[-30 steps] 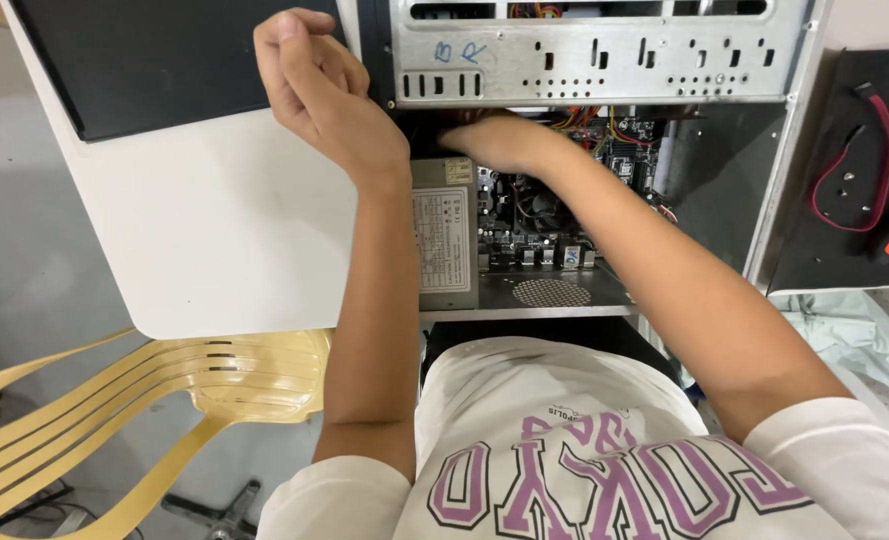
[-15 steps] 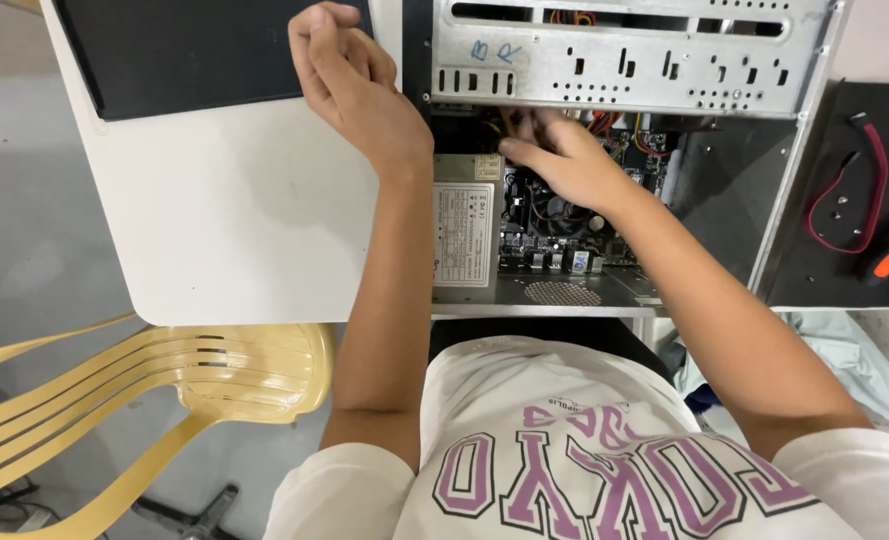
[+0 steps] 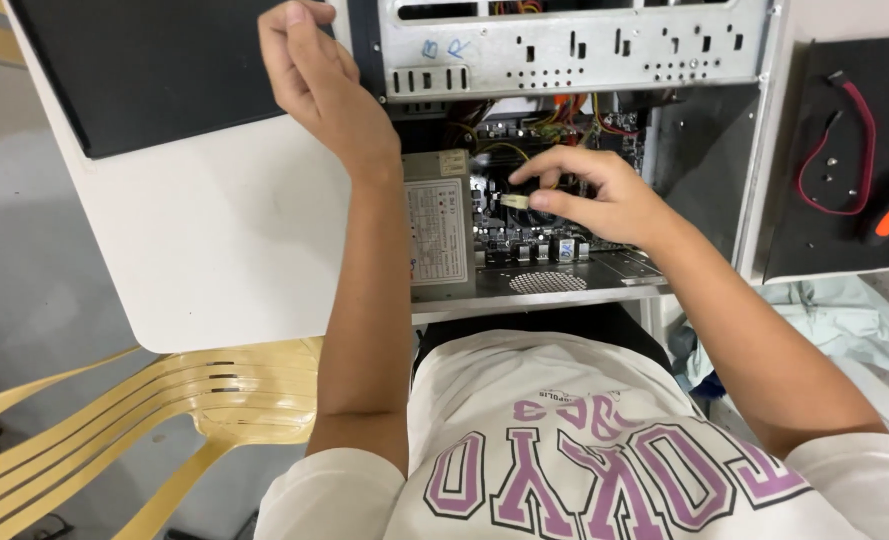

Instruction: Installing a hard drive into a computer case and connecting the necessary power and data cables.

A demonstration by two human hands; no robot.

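left hand (image 3: 314,85): raised, fingers curled | right hand (image 3: 589,195): extended, fingertips in pinch grip
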